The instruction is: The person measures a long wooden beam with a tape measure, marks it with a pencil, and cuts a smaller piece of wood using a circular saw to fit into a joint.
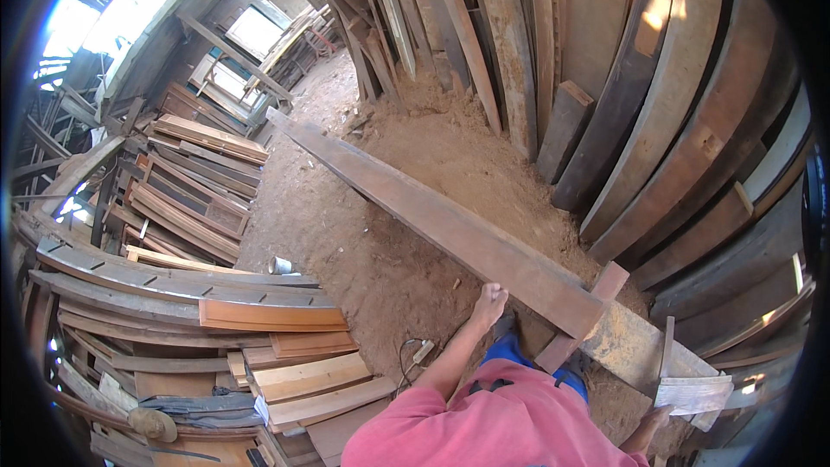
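Note:
A long brown plank [458, 223] stretches from the far left to in front of me. Its near end rests across a reddish wooden crosspiece [610, 282]. Beside the plank's left edge is my left hand [491, 301], closed in a fist; whatever it may hold is hidden. Low on the right, my right hand [654, 422] is at the edge of a pale, weathered wood piece [694, 393], which covers its fingers. Between that piece and the plank's near end lies a worn, yellowish-stained board [635, 344]. A thin upright stick [667, 348] stands at its end.
Tall boards [510, 52] lean along the right side. Stacked panels and planks [285, 316] fill the left. A white cup [279, 265] and a cable with a pale connector [423, 351] lie near the left stack. Sawdust covers the dirt floor [303, 199].

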### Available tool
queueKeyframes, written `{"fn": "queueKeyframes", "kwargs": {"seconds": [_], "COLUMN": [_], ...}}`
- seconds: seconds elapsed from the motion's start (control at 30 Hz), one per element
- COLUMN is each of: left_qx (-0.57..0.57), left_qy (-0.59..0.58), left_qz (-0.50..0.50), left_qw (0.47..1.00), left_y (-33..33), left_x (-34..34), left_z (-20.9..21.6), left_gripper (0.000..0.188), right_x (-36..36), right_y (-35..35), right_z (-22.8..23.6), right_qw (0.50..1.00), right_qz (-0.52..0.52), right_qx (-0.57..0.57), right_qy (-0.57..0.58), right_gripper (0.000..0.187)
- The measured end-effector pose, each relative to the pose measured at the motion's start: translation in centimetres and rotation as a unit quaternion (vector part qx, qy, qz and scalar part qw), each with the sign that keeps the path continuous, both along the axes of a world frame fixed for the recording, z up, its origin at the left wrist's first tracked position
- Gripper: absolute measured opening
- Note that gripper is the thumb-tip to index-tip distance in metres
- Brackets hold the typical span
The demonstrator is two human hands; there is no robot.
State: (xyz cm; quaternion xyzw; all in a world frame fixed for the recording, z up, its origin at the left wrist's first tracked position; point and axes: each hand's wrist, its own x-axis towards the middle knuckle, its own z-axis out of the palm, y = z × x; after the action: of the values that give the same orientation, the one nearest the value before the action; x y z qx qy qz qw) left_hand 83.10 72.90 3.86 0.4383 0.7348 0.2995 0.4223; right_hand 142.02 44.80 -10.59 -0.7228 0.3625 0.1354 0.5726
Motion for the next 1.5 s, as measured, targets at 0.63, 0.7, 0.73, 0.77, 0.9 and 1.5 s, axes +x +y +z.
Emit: {"fn": "queueKeyframes", "kwargs": {"seconds": [0.63,0.7,0.73,0.77,0.9,1.5], "left_qx": [-0.132,-0.113,-0.082,-0.056,-0.026,0.037], "left_qy": [-0.484,-0.503,-0.512,-0.522,-0.517,-0.458], "left_qz": [0.323,0.302,0.275,0.245,0.263,0.245], "left_qw": [0.802,0.802,0.810,0.815,0.814,0.854], "left_y": [14.4,14.9,14.9,15.0,16.8,17.4], "left_x": [-12.5,-14.1,-14.5,-14.4,-13.1,-16.3], "left_z": [-2.0,-2.1,-2.1,-1.8,0.2,0.8], "left_gripper": [0.099,0.091,0.090,0.089,0.077,0.078], "right_x": [-17.7,-24.1,-26.5,-28.3,-34.9,-41.8], "right_y": [2.7,6.8,8.7,10.1,12.8,17.3], "right_z": [0.5,2.8,5.1,6.6,6.4,8.4], "right_qw": [0.870,0.847,0.834,0.815,0.815,0.612], "right_qz": [0.455,0.519,0.551,0.578,0.576,0.788], "right_qx": [-0.175,-0.110,-0.031,-0.004,0.052,0.025], "right_qy": [-0.075,-0.042,-0.007,0.037,0.035,-0.057], "right_gripper": [0.035,0.038,0.040,0.041,0.049,0.065]}}
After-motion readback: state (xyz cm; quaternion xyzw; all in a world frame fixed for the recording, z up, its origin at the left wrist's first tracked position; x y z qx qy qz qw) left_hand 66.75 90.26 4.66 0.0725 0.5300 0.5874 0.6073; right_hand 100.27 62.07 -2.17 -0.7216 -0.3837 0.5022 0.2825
